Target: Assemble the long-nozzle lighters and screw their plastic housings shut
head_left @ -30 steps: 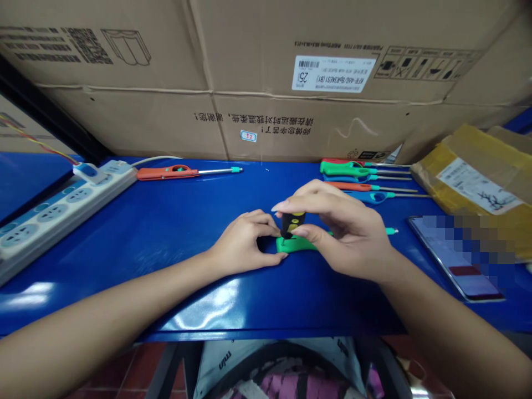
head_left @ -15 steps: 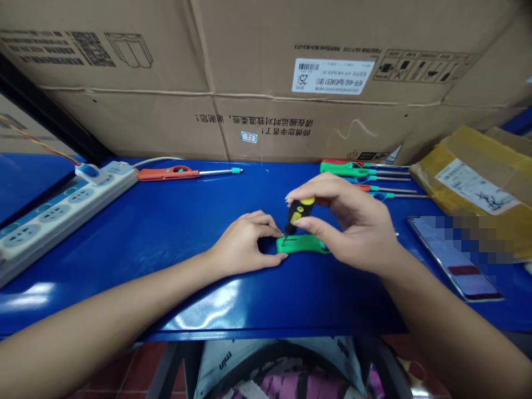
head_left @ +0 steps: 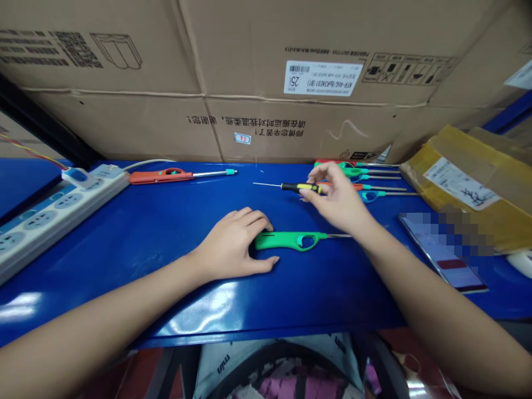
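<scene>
A green gas lighter (head_left: 276,240) with a long metal tube lies in front of me, its tube pointing right. My left hand (head_left: 233,244) rests around the lighter's butt end, thumb and fingers apart, the thumb off the handle. Farther back, my right hand (head_left: 336,199) has thumb and fingers at the handle end of a black-and-yellow screwdriver (head_left: 293,187). The screwdriver lies nearly level, its thin shaft pointing left, at or just above the blue table. The far fingers of the right hand are partly hidden.
An orange lighter (head_left: 160,176) lies back left beside a white power strip (head_left: 39,221). Several lighters (head_left: 374,195) lie behind the right hand. To the right are a phone (head_left: 444,255) and a yellow-taped carton (head_left: 440,138). A large cardboard box (head_left: 249,105) stands behind the table (head_left: 187,310).
The right hand has lifted the screwdriver off the green lighter and carried it back, turning it from upright to level. The left hand's thumb and fingers have loosened from the lighter.
</scene>
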The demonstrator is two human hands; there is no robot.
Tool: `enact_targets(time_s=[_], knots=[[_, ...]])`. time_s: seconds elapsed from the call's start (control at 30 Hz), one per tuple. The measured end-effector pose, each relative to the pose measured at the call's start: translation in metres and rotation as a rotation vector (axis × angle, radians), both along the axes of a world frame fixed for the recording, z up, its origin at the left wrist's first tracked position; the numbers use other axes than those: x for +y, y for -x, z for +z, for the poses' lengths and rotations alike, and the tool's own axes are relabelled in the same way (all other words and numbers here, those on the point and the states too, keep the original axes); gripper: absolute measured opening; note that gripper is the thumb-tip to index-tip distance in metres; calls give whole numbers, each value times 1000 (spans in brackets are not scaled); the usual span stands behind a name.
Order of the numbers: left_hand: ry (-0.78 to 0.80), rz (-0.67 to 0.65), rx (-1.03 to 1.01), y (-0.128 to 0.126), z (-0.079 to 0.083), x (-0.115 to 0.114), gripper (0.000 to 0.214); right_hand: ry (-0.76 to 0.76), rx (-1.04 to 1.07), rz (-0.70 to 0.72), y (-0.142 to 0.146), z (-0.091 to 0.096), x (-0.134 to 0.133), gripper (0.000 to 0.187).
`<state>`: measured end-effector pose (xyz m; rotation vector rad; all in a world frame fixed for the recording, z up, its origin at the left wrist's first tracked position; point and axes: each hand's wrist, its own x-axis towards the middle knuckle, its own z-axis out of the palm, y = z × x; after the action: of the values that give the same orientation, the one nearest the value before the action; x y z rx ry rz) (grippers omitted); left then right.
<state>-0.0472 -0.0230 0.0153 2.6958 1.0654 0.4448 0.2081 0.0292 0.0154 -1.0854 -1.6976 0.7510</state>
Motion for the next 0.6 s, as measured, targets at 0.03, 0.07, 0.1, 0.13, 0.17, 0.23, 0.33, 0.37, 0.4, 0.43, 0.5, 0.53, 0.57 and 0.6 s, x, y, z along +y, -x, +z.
enact_targets(time_s=[0.03, 0.07, 0.1, 0.13, 0.17, 0.23, 0.33, 0.37, 0.4, 0.43, 0.5, 0.53, 0.57, 0.6], knots=[[8, -8, -13, -1, -3, -1, 46, -26, -119, -14, 2, -7, 1, 29], [12, -15, -23, -2, -7, -1, 47, -82, -242, -6, 5, -13, 1, 26], [15, -24, -29, -3, -10, -1, 48, -126, -349, 17, 8, -17, 1, 22], [16, -34, -32, -4, -13, -1, 51, -161, -435, 39, 10, -20, 1, 19], [14, -45, -34, -4, -15, -1, 53, -180, -498, 58, 12, -22, 1, 16], [8, -70, -31, -6, -17, 0, 51, -183, -577, 65, 14, -21, 0, 14], [24, -108, -20, -4, -14, 2, 37, -175, -676, 28, 8, -8, -3, 24], [47, -127, -17, -2, -12, 4, 33, -159, -712, 23, 3, -1, -5, 30], [75, -152, -19, 1, -8, 7, 30, -133, -748, 18, -4, 7, -7, 33], [110, -189, -21, 6, -4, 10, 28, -79, -785, 23, -12, 16, -10, 33], [180, -205, -27, 17, 4, 18, 25, 112, -886, 178, -31, 34, -16, 37], [195, -184, -19, 23, 8, 22, 25, 225, -931, 254, -41, 42, -19, 42], [190, -167, -13, 29, 11, 26, 25, 308, -975, 303, -49, 49, -22, 46], [170, -146, -3, 35, 15, 30, 27, 364, -1005, 328, -57, 54, -24, 48]])
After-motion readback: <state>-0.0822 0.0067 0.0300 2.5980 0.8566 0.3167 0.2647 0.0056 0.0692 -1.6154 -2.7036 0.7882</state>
